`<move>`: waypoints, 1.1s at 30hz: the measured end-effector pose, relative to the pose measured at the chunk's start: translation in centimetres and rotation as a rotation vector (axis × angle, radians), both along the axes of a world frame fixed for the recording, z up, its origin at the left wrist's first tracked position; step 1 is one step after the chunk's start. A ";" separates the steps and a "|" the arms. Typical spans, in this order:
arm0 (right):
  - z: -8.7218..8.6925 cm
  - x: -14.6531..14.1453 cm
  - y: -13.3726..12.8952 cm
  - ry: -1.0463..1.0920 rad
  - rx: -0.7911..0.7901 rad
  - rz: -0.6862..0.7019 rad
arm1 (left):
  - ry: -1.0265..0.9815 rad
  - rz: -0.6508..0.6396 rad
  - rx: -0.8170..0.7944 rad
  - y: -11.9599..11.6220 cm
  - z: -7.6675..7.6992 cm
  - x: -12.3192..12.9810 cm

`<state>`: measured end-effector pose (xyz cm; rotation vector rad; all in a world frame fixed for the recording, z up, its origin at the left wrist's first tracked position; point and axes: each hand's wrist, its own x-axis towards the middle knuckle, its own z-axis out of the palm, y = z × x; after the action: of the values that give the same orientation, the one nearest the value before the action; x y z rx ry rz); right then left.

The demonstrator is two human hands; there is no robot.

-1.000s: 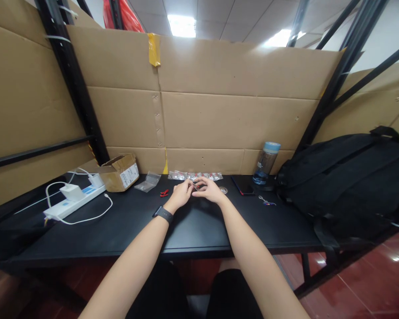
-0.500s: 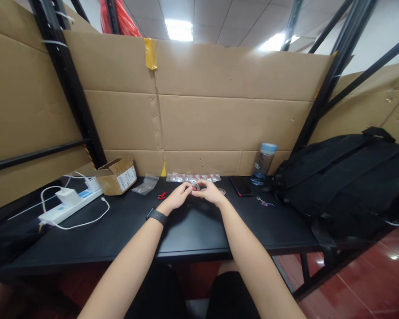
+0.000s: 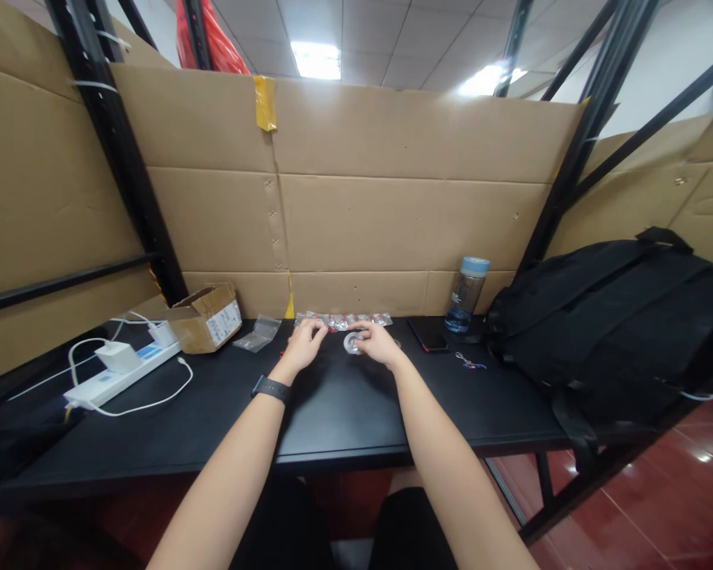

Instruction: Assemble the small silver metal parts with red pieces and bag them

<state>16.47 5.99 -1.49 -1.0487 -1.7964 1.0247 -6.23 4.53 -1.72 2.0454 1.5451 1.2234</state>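
Observation:
My right hand [image 3: 377, 343] pinches a small round clear case [image 3: 352, 343] just above the black tabletop, its fingertips on the right rim. Apart from it, on the left, my left hand [image 3: 305, 342] wears a dark wristband [image 3: 272, 389] and has its thumb and fingers drawn together. A small bit of red shows near those fingertips, too small to name. Behind both hands lies a row of clear plastic packets [image 3: 371, 319] with red bits inside. The small red pieces on the table are mostly covered by my left hand.
An opened cardboard box [image 3: 205, 321], an empty clear bag [image 3: 258, 333] and a white power strip [image 3: 124, 370] with a cable are on the left. A phone [image 3: 428, 336], keychain [image 3: 470, 362], water bottle [image 3: 467, 294] and black backpack [image 3: 618, 332] are on the right.
My hands were together around the round case with red in it. My left hand has moved away to the left, and the case now looks whitish and stays with my right hand.

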 end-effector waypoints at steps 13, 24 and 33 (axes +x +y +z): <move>-0.4 8.9 1.7 -0.499 0.124 -0.353 | 0.332 0.065 -0.259 -0.1 0.6 -10.3; -0.8 8.8 1.6 -0.571 0.095 -0.324 | 0.375 0.095 -0.334 0.1 -0.1 -10.3; -0.7 3.2 1.4 -0.703 0.266 -0.404 | 0.366 0.102 -0.297 0.7 -0.5 -9.4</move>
<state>19.72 7.42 -2.22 -1.6371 -2.0474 0.1560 -15.68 5.18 -2.20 2.0882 1.8810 0.6189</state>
